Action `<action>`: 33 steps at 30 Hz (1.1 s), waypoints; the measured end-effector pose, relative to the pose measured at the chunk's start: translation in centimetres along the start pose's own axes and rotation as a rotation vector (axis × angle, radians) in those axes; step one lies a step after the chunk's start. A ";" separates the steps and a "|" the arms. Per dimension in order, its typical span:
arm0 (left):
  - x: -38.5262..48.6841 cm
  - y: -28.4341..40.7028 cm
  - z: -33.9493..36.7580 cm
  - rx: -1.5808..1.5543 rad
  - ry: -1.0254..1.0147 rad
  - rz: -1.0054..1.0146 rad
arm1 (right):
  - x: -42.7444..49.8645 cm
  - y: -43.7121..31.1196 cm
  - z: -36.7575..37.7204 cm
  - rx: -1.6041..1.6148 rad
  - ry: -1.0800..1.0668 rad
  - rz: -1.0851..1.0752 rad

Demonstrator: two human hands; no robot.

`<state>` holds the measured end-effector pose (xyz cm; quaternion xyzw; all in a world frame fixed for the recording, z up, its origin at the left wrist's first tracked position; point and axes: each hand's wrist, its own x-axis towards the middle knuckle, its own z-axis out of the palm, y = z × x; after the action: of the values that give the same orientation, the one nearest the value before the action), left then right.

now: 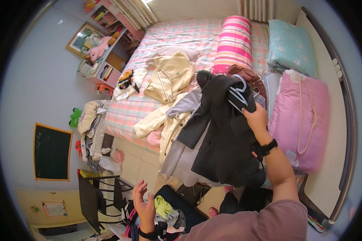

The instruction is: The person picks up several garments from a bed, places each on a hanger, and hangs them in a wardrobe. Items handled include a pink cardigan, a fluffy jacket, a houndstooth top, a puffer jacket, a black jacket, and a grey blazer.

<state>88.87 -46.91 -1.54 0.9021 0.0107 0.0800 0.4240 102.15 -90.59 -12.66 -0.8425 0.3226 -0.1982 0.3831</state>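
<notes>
My right hand (255,117) grips a black coat (220,126) near its collar and shoulder. A light blue clothes hanger (239,89) shows at that collar, its hook sticking up; my thumb is close to its lower bar. The coat hangs over the bed's near side, on top of a grey garment (181,159) and a cream buttoned jacket (172,135). My left hand (144,198) is raised with its fingers apart, holding nothing. Below it, a heap of clothes with a lime-green piece (163,206) lies beside a dark cushion-like surface (178,195).
On the checked bed (123,117) lie a cream garment (172,75) with a hanger on it, a striped pink bolster (233,42), a teal folded quilt (291,48) and a pink quilt (292,126) bearing a pink hanger (313,114). A black chair (92,201) stands lower left.
</notes>
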 end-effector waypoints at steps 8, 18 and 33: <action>-1.2 3.1 -8.0 0.084 0.101 0.259 | -8.1 -14.3 -13.1 0.122 0.011 -0.398; -6.0 6.8 -23.4 0.295 0.286 0.683 | -20.9 -31.1 -22.4 0.193 0.030 -1.003; -12.6 4.5 -42.8 0.840 0.769 0.518 | -40.6 -47.4 -14.6 0.634 -0.472 -1.460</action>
<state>69.67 -18.23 27.08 0.8718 -0.0259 0.4881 -0.0341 83.24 -46.26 29.70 -0.7114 -0.4656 -0.2964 0.4350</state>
